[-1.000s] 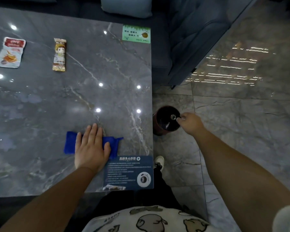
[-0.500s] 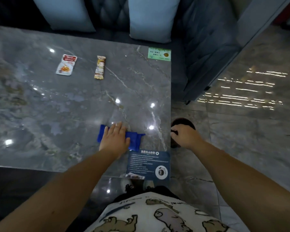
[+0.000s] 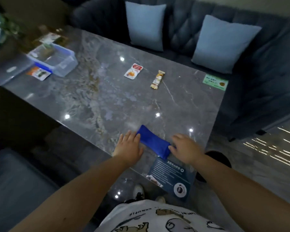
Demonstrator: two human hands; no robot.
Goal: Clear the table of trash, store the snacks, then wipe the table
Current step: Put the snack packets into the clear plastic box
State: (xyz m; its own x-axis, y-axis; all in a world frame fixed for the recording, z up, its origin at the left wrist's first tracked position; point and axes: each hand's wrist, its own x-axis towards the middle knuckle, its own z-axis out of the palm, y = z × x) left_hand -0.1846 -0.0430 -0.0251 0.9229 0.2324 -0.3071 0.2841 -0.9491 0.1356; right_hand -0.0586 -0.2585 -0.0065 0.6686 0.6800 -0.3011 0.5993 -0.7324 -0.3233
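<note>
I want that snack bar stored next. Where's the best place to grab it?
Pinch the snack bar across its narrow middle, coming from above. It lies flat on the table with nothing close beside it, so both long edges look free.

No legible text — only blur.

Dim, blurred, wide-angle warp; ceiling-light glints on table (image 3: 199,106).
</note>
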